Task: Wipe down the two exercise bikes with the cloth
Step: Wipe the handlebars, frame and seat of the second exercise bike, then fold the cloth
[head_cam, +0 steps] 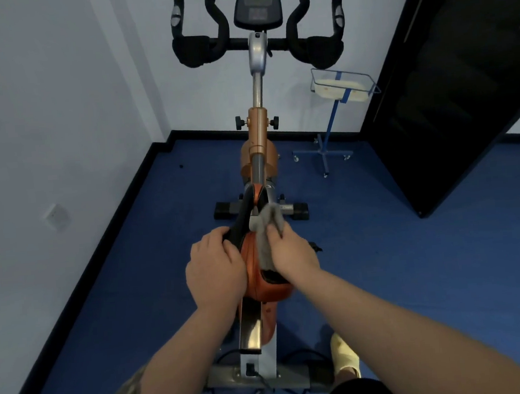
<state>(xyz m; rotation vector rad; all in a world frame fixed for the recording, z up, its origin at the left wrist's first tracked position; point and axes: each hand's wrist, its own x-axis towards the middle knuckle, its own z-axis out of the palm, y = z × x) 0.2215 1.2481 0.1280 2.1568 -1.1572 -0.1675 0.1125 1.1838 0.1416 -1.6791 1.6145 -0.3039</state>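
An orange and grey exercise bike (258,128) stands in front of me, its black handlebars and console at the top of the view. Its orange and black saddle (251,259) is right below my hands. My left hand (215,262) grips the saddle's left side. My right hand (291,250) holds a grey cloth (265,227) pressed on the saddle's right side and nose. Only one bike is in view.
White walls close in at the left and behind the bike. A blue wheeled stand (326,148) with a clear tray (345,86) stands at the right rear. A dark door (460,72) is at the right. Black cables lie by the rear base on the blue floor (413,262). My foot (346,358) is beside it.
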